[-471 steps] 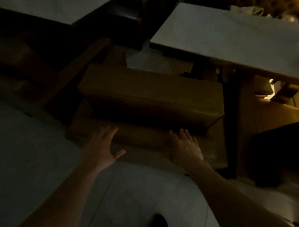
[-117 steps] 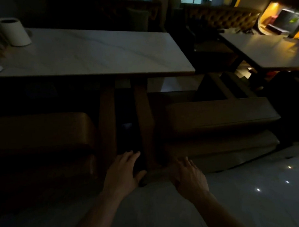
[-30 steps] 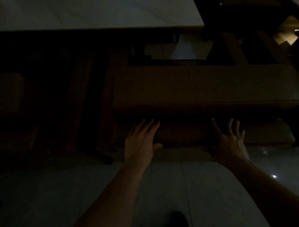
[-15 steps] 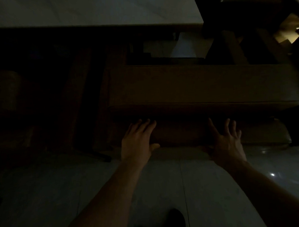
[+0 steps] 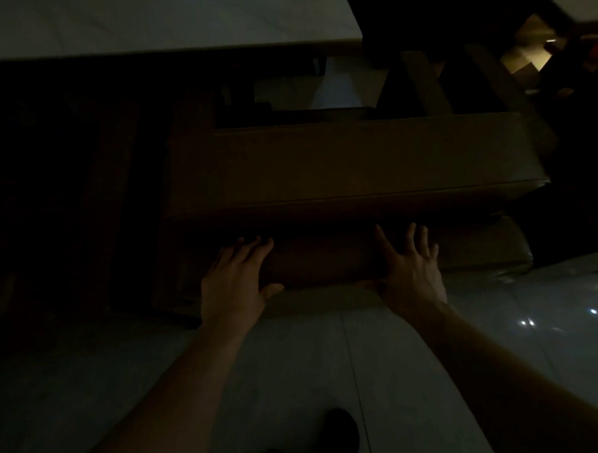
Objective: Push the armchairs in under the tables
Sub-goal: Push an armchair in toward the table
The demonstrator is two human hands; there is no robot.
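Note:
A tan leather armchair [image 5: 339, 163] fills the middle of the dim view, its backrest towards me and its front under the pale stone table [image 5: 162, 20]. My left hand [image 5: 233, 284] lies flat, fingers spread, on the lower back panel of the armchair. My right hand [image 5: 410, 266] presses flat on the same panel further right. Neither hand grips anything. The chair's seat is hidden by the backrest.
Dark wooden table legs [image 5: 118, 200] stand left of the chair, with a second armchair barely visible in shadow at far left. Another table's crossed legs [image 5: 455, 79] rise at the upper right. Glossy floor tiles [image 5: 331, 379] and my shoe [image 5: 341, 433] lie below.
The armchair has slid a little away from me, toward the table. Both hands stayed flat on its back and moved with it.

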